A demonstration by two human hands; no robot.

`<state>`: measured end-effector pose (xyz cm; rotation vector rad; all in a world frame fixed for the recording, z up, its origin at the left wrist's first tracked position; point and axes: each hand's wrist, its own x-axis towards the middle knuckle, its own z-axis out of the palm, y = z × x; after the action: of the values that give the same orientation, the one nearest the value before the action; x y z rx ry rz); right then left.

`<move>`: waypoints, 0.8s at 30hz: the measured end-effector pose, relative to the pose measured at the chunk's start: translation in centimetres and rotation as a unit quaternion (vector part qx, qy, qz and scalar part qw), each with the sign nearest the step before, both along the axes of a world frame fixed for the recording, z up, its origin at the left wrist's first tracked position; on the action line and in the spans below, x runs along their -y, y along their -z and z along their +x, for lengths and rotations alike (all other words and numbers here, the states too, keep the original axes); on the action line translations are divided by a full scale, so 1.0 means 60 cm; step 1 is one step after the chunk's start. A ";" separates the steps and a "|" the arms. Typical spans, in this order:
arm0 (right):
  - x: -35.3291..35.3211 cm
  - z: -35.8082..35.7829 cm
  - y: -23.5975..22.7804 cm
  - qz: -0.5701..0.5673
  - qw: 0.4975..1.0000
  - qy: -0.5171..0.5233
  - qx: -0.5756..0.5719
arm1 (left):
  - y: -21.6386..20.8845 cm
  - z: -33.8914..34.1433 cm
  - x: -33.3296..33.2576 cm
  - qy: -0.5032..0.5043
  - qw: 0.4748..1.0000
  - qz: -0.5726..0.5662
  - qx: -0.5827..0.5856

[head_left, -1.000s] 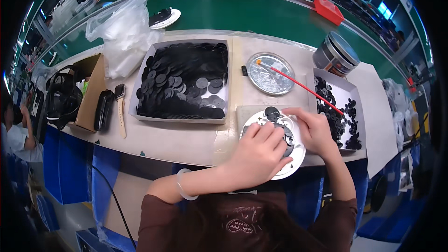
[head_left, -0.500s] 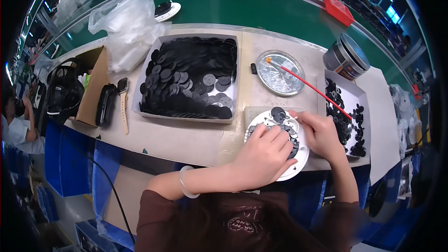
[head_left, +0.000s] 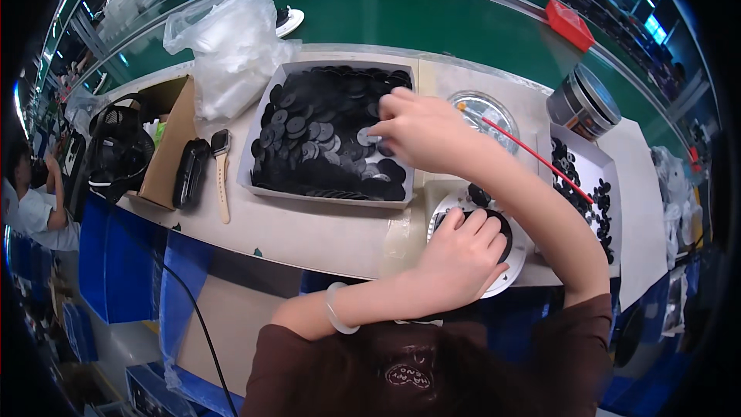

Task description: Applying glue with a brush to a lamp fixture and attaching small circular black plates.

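Left hand (head_left: 463, 259): fingers curled over the black part (head_left: 505, 236) beneath it on the plate (head_left: 519, 253); firmness of grasp cannot be told. Right hand (head_left: 424, 133): fingertips bent among the discs (head_left: 309, 139), above the right side of the box (head_left: 332, 200); any pinch cannot be confirmed. Dish (head_left: 499, 111): just right of that hand.

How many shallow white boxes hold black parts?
2. The left box holds black discs, its right edge under the right hand; the right box holds smaller black parts, partly hidden by the right forearm. No others show.
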<state>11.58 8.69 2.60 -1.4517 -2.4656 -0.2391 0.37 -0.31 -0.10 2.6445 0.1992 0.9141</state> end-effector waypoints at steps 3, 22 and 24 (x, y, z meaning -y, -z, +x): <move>-0.043 -0.014 0.026 -0.033 0.998 -0.003 0.044 | 0.002 -0.003 0.001 0.002 1.000 0.002 0.002; 0.252 0.113 -0.034 -0.278 0.777 0.239 -0.511 | 0.023 -0.002 0.017 -0.113 0.989 0.005 0.098; 0.261 0.107 -0.021 -0.282 0.775 0.249 -0.507 | 0.012 -0.004 0.015 -0.108 0.992 0.021 0.066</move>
<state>18.00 -6.96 3.88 -1.7423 -1.2533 1.0161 0.15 -1.22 -0.82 2.6251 0.4450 1.1698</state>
